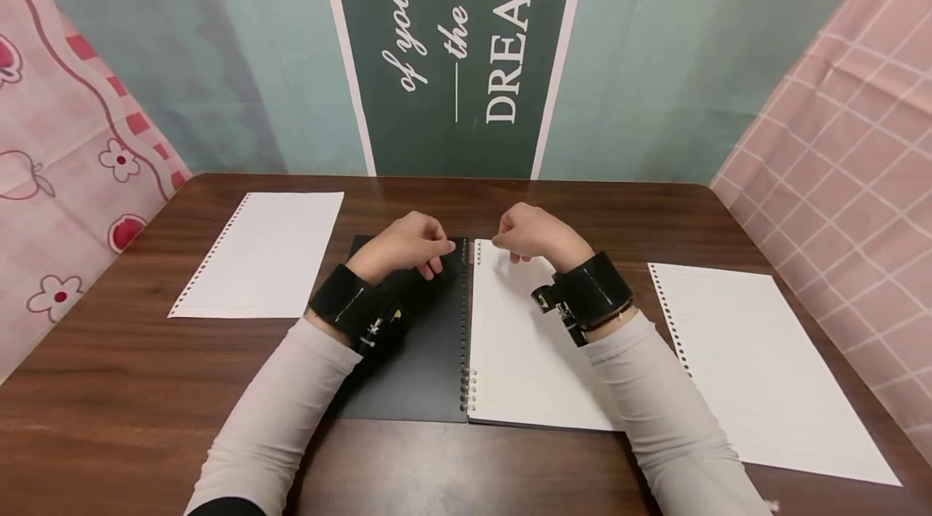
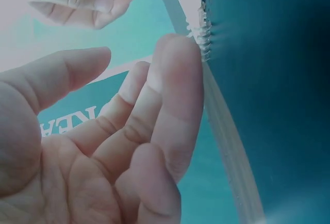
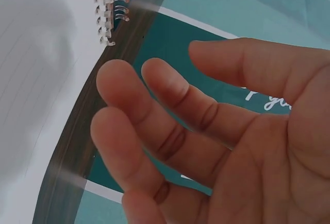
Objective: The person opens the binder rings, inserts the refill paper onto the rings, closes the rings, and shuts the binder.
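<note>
A ring-bound notebook [image 1: 415,387] lies open on the table, its dark cover on the left and lined white pages [image 1: 539,370] on the right. Over the top of the cover, near the spine, hovers my left hand [image 1: 409,245], fingers loosely bent and holding nothing. My right hand [image 1: 539,234] is above the top edge of the pages, with thumb and fingers apart in the right wrist view and nothing in its grasp. Binder rings [image 3: 118,0] show along the spine near the fingertips; the left wrist view catches the same rings [image 2: 203,33] beside the dark cover.
A loose punched sheet [image 1: 265,257] lies at the back left of the wooden table [image 1: 109,387]. Another lined punched sheet [image 1: 772,370] is on the right, partly under the right forearm in this view. Patterned cloth walls border the table behind and at both sides.
</note>
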`<action>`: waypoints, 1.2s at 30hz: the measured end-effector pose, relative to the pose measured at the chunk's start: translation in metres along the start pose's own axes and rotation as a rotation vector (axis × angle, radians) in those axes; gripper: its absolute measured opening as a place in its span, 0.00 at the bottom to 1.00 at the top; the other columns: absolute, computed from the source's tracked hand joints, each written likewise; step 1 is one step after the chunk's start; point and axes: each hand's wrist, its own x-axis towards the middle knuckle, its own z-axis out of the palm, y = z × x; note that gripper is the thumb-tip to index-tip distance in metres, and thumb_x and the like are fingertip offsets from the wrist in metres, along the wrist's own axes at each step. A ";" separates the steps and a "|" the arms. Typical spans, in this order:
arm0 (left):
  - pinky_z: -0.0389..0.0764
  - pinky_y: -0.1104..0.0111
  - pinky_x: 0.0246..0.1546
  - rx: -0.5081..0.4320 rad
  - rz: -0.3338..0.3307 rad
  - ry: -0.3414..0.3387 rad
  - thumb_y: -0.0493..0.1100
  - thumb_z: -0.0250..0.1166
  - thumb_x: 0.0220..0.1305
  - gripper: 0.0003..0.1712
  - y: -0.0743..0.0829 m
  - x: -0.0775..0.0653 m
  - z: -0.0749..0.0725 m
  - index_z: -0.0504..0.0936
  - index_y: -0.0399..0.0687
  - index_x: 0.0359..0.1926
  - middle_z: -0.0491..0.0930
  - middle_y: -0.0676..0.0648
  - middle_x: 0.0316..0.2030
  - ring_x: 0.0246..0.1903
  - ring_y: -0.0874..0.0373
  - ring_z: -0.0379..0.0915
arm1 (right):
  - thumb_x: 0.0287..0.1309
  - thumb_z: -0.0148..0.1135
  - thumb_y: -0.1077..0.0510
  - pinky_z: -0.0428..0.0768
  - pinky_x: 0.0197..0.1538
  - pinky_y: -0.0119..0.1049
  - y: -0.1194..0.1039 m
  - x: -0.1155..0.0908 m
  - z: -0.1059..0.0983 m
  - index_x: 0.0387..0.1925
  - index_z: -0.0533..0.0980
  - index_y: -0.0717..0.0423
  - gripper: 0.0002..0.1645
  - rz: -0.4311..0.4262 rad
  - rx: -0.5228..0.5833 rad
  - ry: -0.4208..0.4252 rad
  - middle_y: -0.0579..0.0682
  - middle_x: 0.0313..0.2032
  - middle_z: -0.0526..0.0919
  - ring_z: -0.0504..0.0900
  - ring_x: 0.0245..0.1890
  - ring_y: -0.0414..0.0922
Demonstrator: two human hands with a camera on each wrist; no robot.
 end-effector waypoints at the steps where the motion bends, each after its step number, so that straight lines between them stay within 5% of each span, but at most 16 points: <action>1: 0.84 0.63 0.40 0.003 0.006 0.003 0.46 0.58 0.72 0.17 -0.001 -0.002 -0.001 0.81 0.34 0.46 0.84 0.43 0.27 0.24 0.55 0.84 | 0.69 0.57 0.55 0.72 0.36 0.38 0.000 -0.002 0.000 0.42 0.81 0.64 0.15 0.001 -0.007 -0.003 0.55 0.26 0.83 0.75 0.27 0.46; 13: 0.82 0.59 0.47 0.051 0.049 0.020 0.46 0.58 0.72 0.16 -0.001 -0.019 -0.007 0.80 0.35 0.47 0.83 0.44 0.28 0.31 0.43 0.85 | 0.69 0.57 0.54 0.72 0.34 0.36 0.009 -0.016 0.004 0.40 0.80 0.63 0.14 0.001 -0.040 -0.001 0.57 0.28 0.85 0.77 0.27 0.46; 27: 0.80 0.65 0.32 0.183 0.130 0.115 0.47 0.59 0.72 0.12 0.002 -0.047 -0.001 0.81 0.42 0.40 0.85 0.42 0.30 0.27 0.53 0.83 | 0.67 0.59 0.53 0.70 0.31 0.35 0.013 -0.033 0.021 0.38 0.80 0.58 0.12 -0.010 -0.104 0.043 0.53 0.29 0.84 0.77 0.28 0.46; 36: 0.78 0.66 0.30 0.225 0.154 0.109 0.47 0.59 0.71 0.11 0.002 -0.063 0.008 0.81 0.44 0.40 0.84 0.45 0.27 0.26 0.56 0.80 | 0.65 0.59 0.55 0.69 0.30 0.35 0.009 -0.042 0.029 0.36 0.81 0.56 0.09 -0.069 -0.192 0.081 0.50 0.29 0.79 0.73 0.28 0.44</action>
